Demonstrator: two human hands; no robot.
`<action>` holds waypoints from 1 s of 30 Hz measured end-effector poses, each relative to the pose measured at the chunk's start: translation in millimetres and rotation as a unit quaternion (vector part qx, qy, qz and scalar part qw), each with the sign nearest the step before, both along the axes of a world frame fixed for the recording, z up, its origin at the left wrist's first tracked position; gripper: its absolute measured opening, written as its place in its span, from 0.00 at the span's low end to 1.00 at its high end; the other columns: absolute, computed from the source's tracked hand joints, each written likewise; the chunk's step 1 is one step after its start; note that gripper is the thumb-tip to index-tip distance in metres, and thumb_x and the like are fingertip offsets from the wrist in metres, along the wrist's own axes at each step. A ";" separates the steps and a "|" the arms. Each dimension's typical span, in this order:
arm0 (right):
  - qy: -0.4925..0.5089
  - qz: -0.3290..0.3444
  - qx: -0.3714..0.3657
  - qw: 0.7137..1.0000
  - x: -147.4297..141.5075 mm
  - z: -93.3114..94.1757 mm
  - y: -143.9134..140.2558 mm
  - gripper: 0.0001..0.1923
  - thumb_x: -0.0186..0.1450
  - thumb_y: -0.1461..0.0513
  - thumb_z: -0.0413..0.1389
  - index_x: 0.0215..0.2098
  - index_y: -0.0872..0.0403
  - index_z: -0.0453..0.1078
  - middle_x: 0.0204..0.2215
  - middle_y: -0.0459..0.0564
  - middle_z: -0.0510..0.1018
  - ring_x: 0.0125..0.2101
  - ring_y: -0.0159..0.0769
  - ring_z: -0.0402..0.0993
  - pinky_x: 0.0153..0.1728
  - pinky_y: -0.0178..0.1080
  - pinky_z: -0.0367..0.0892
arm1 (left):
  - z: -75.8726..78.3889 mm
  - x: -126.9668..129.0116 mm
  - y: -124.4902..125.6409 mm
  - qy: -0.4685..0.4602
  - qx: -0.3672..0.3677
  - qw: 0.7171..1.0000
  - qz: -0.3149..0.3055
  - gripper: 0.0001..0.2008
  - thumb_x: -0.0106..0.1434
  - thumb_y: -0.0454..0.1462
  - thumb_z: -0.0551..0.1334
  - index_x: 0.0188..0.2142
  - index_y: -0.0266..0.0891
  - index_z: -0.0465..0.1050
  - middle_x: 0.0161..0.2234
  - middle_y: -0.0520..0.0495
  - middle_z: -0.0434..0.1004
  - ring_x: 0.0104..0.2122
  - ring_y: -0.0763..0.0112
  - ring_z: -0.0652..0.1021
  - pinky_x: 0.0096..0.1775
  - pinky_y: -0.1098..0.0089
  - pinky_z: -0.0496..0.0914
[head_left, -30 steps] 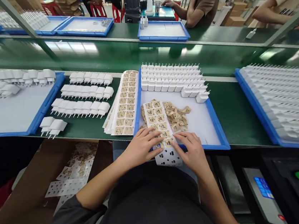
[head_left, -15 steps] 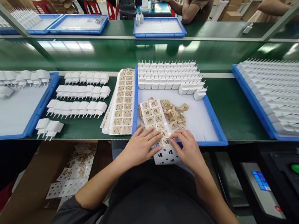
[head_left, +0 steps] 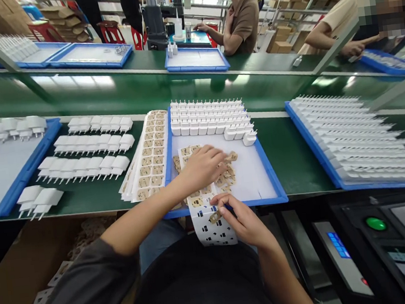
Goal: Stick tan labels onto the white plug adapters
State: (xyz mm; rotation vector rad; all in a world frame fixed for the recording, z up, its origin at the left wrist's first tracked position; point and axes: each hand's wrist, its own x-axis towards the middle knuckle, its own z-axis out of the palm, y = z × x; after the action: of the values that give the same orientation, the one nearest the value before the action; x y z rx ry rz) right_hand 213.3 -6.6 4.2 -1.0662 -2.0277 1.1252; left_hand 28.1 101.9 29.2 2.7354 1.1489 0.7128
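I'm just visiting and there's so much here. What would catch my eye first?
Probably the white plug adapters, lined up in tight rows with their prongs up at the far end of the middle blue tray. At that tray's near edge, the right hand pinches a small tan cutout above a sheet with punched holes. The left hand is over a pile of tan pieces.

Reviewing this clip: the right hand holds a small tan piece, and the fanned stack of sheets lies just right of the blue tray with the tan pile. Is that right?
Not quite: the head view shows the fanned stack of sheets just left of the blue tray, not right. The right hand does hold a small tan piece.
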 end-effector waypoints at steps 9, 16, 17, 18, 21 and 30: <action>0.020 -0.004 -0.015 1.000 2.5 -2.9 -3.6 0.07 0.76 0.59 0.45 0.41 0.49 0.62 0.50 0.55 0.76 0.54 0.39 0.74 0.54 0.42 0.69 | -8.9 134.8 110.1 0.202 0.193 0.955 -0.100 0.18 0.71 0.25 0.50 0.50 0.31 0.77 0.69 0.37 0.61 0.70 0.55 0.62 0.69 0.51 0.54; 0.028 -0.006 -0.009 1.000 1.0 -3.8 -1.9 0.06 0.76 0.59 0.46 0.41 0.49 0.62 0.49 0.55 0.76 0.53 0.39 0.75 0.53 0.43 0.69 | 5.0 85.8 64.2 0.050 0.029 0.997 -0.047 0.10 0.67 0.31 0.60 0.48 0.32 0.73 0.49 0.34 0.77 0.52 0.53 0.76 0.51 0.56 0.71; 0.028 -0.007 -0.010 1.000 0.5 -4.1 -1.6 0.06 0.76 0.59 0.46 0.41 0.49 0.62 0.50 0.55 0.76 0.53 0.39 0.75 0.53 0.43 0.69 | 9.1 68.4 48.1 -0.006 -0.027 0.999 -0.038 0.12 0.67 0.35 0.63 0.49 0.34 0.71 0.48 0.37 0.77 0.48 0.55 0.77 0.48 0.58 0.72; 0.028 -0.008 -0.012 1.000 0.0 -4.4 -1.2 0.06 0.76 0.59 0.45 0.41 0.49 0.62 0.50 0.55 0.76 0.53 0.39 0.75 0.53 0.43 0.69 | 12.3 49.9 30.9 -0.073 -0.085 0.993 -0.019 0.15 0.65 0.39 0.65 0.49 0.37 0.69 0.46 0.39 0.77 0.44 0.58 0.78 0.44 0.60 0.73; 0.028 -0.011 -0.019 0.999 -0.8 -4.8 -0.2 0.08 0.76 0.58 0.45 0.42 0.49 0.62 0.50 0.55 0.76 0.51 0.40 0.76 0.51 0.43 0.69 | 11.9 -2.4 -21.8 -0.235 -0.231 0.944 0.017 0.17 0.62 0.42 0.68 0.47 0.41 0.67 0.44 0.44 0.76 0.42 0.62 0.79 0.46 0.61 0.74; 0.183 -0.102 -0.081 0.974 -0.6 -14.7 4.1 0.09 0.74 0.55 0.51 0.40 0.48 0.68 0.42 0.49 0.78 0.46 0.39 0.75 0.48 0.41 0.69 | -34.4 -42.4 -90.0 -0.372 -0.393 0.837 0.085 0.18 0.64 0.43 0.68 0.48 0.41 0.65 0.46 0.44 0.75 0.48 0.62 0.79 0.50 0.60 0.76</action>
State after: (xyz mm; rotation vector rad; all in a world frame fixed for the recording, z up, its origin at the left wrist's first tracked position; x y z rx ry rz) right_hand 212.7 -2.4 -10.5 -1.0318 -1.5267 1.2865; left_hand -14.3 11.9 -5.2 1.4760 1.1229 0.9250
